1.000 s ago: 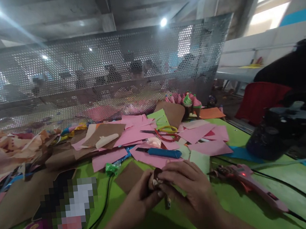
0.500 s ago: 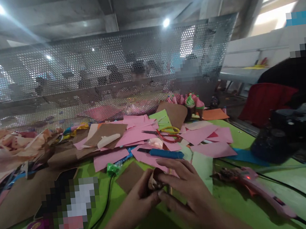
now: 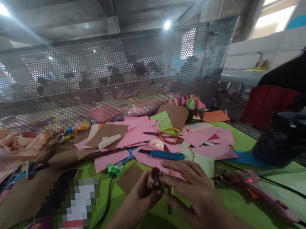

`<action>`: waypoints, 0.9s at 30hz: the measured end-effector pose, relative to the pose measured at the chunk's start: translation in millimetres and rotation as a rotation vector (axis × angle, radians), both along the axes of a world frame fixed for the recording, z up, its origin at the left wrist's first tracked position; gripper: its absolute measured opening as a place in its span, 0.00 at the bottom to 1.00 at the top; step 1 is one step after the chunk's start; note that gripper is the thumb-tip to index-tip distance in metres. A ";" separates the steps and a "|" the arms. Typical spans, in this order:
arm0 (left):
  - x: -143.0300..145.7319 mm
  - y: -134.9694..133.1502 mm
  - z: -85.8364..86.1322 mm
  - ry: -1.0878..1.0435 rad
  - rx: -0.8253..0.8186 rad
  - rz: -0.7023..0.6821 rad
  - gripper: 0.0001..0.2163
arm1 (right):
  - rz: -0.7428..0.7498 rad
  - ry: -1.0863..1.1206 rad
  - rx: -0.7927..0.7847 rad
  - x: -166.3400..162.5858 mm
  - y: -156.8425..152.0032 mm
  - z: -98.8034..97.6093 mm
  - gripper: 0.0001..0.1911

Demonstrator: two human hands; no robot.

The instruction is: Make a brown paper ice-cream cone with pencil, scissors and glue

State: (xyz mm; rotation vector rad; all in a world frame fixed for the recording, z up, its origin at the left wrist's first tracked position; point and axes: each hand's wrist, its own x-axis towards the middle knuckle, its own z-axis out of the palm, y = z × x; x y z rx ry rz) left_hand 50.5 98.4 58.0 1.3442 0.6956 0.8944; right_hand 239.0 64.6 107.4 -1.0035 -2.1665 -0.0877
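Low in the middle of the view, my left hand (image 3: 140, 199) is closed around a small rolled piece of brown and cream foam or paper (image 3: 153, 179), pinched between thumb and fingers. My right hand (image 3: 195, 186) is beside it, fingers stretched out and a fingertip touching the roll's right side. Its thumb stands apart below. Under the right hand shows a thin pale stick-like thing (image 3: 171, 187); whether it lies on the table or touches the hand I cannot tell. A blue-handled knife (image 3: 166, 154) lies just beyond the hands.
Pink sheets (image 3: 135, 134) and red-and-yellow scissors (image 3: 171, 134) cover the green table (image 3: 300, 190) ahead. On the right lies a pink glue gun (image 3: 265, 192) with its red light lit and a cord. A phone (image 3: 66, 176) is at left. Cupcake-like ornaments (image 3: 193, 105) stand near the perforated screen (image 3: 105, 75).
My right thumb has drawn back from the rolled piece, and my right hand has shifted slightly right. My left hand keeps its hold, with more of the roll showing.
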 end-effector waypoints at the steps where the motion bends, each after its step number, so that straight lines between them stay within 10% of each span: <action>1: 0.6 -0.5 -0.5 -0.004 -0.014 -0.009 0.24 | -0.002 -0.015 -0.013 -0.9 -0.6 0.6 0.15; 17: 1.3 2.3 3.5 -0.044 -0.146 0.054 0.34 | 0.037 0.072 -0.186 -1.5 3.0 1.4 0.18; 27: 4.7 -0.5 3.5 -0.038 -0.060 0.008 0.16 | 0.067 -0.014 -0.209 -4.9 0.5 -1.3 0.18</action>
